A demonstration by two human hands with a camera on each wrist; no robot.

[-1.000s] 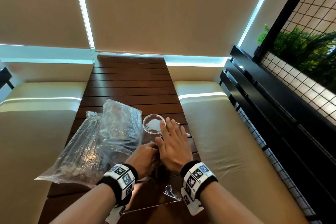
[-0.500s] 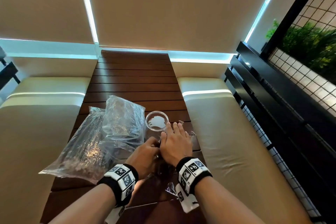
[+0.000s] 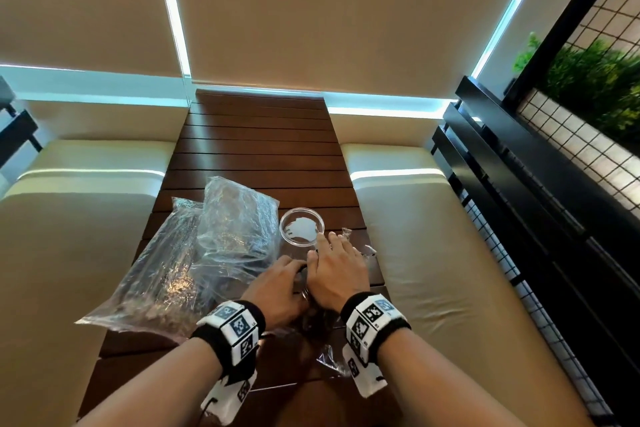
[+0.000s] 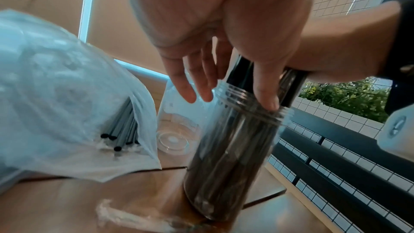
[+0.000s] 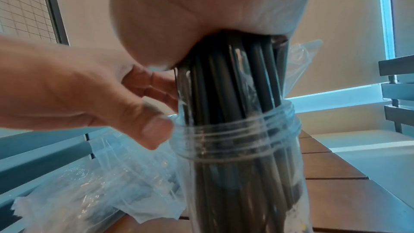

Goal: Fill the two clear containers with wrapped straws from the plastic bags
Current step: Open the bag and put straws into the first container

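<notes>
The near clear container (image 4: 230, 166) (image 5: 241, 174) stands on the wooden table, packed with black wrapped straws (image 5: 228, 81) that stick out above its threaded mouth. My right hand (image 3: 336, 270) (image 5: 212, 6) lies flat on the straw tops and presses with the palm. My left hand (image 3: 277, 288) (image 5: 156, 109) grips the bundle at the mouth, with the thumb against the rim. Just beyond stands the second clear container (image 3: 302, 227) (image 4: 177, 127), empty. To the left lie two plastic bags (image 3: 173, 267) (image 4: 56, 95) holding more straws. In the head view the hands hide the near container.
Torn clear plastic (image 3: 356, 239) lies right of the hands. The slatted table (image 3: 256, 149) runs away from me between two beige cushioned benches (image 3: 69, 253) (image 3: 433, 270). A black railing (image 3: 536, 218) with wire mesh and plants stands on the right.
My right hand has drawn slightly back toward me on the straw tops and its fingers have closed together. The left hand stays at the container's mouth. The head view has shifted a little.
</notes>
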